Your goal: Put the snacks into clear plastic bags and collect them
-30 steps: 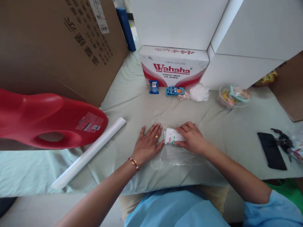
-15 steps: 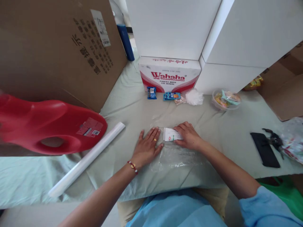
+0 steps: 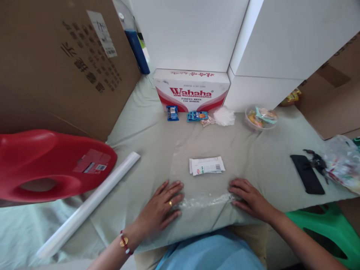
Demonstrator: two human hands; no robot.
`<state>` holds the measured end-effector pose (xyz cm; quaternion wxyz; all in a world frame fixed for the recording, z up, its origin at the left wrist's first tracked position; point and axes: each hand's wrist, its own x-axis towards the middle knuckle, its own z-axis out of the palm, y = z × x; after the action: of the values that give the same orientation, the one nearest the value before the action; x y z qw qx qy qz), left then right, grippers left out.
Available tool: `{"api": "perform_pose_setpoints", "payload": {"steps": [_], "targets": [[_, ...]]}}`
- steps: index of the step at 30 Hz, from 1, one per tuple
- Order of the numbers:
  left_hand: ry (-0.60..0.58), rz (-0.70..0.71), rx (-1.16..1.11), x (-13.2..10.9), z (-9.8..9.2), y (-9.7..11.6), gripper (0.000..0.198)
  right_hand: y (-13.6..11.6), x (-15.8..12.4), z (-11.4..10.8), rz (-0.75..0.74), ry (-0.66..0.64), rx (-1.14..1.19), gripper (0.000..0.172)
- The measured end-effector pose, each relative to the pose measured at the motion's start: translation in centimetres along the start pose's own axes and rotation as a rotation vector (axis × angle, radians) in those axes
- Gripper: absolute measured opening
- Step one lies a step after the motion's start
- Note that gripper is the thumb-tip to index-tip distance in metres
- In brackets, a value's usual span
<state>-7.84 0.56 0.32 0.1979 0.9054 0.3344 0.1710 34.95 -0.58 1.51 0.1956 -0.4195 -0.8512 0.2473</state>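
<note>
A sheet of clear plastic film (image 3: 202, 189) lies spread on the cloth, crinkled along its near edge. Two or so small white sachets (image 3: 207, 166) rest on it in a flat overlapping stack, with printing and a barcode on top. My left hand (image 3: 164, 204) wears a gold ring and is laid palm down at the film's near left edge, fingers spread. At the near right edge, my right hand (image 3: 251, 198) touches the film with its fingertips, fingers stretched out and slightly apart. Neither hand touches the sachets.
A white roll (image 3: 90, 204) and a red jug (image 3: 64, 165) lie at left beside a big carton (image 3: 56, 67). Behind stand a Wahaba-type water box (image 3: 191, 92), blue snack packets (image 3: 172, 113) and a plastic bowl (image 3: 260, 120). A black phone (image 3: 307, 174) and keys are at right.
My right hand has let go of the sachets and moved right and toward me. My left hand has drawn nearer too. The sachets now lie uncovered on the film. The view has shifted slightly.
</note>
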Motion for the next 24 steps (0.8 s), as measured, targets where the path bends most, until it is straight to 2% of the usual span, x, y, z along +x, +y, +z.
{"api": "perform_pose_setpoints", "payload": {"steps": [1, 2, 4, 7, 9, 11, 13, 15, 17, 19, 21, 22, 23, 24], "targets": [[0.019, -0.032, -0.045, -0.1, 0.1, -0.2, 0.029, 0.1, -0.3, 0.4, 0.016, 0.036, 0.008, 0.024], [0.045, -0.081, -0.100, 0.1, 0.0, -0.4, 0.028, 0.1, -0.2, 0.5, 0.032, 0.063, 0.030, 0.021], [0.081, -0.238, -0.233, 1.0, -0.6, -1.0, 0.030, 0.3, 0.9, -0.1, 0.083, 0.067, 0.103, 0.026], [0.060, -0.509, -0.407, 3.8, -2.4, -2.0, 0.034, 1.1, 4.0, -2.3, 0.232, 0.058, 0.203, 0.034], [0.074, -0.606, -0.465, 6.0, -3.2, -2.9, 0.038, 2.4, 6.5, -3.5, 0.319, 0.064, 0.247, 0.037], [0.138, -0.687, -0.458, 8.2, -3.4, -4.0, 0.038, 3.8, 8.8, -4.0, 0.356, 0.046, 0.260, 0.040], [0.165, -0.784, -0.405, 9.8, -3.2, -5.1, 0.036, 5.1, 10.9, -3.8, 0.381, 0.006, 0.181, 0.037], [0.220, -0.869, -0.294, 10.7, -3.2, -5.9, 0.033, 5.6, 12.2, -3.5, 0.419, -0.008, -0.018, 0.028], [0.374, -0.914, -0.131, 10.7, -3.9, -5.8, 0.034, 5.2, 12.8, -3.3, 0.450, 0.048, -0.263, 0.024], [0.611, -0.909, 0.073, 10.1, -4.9, -4.7, 0.031, 3.9, 12.7, -3.1, 0.419, 0.162, -0.421, 0.026], [0.798, -0.799, 0.260, 9.3, -5.6, -2.5, 0.024, 2.2, 12.3, -2.8, 0.296, 0.233, -0.418, 0.028], [0.818, -0.682, 0.299, 9.1, -5.6, -1.0, 0.021, 1.4, 12.1, -2.5, 0.213, 0.219, -0.374, 0.028], [0.775, -0.518, 0.291, 9.0, -5.3, 0.5, 0.019, 0.7, 12.0, -2.3, 0.135, 0.172, -0.326, 0.027], [0.673, -0.350, 0.248, 9.1, -4.7, 1.9, 0.023, 0.2, 12.1, -1.9, 0.077, 0.105, -0.284, 0.026]]}}
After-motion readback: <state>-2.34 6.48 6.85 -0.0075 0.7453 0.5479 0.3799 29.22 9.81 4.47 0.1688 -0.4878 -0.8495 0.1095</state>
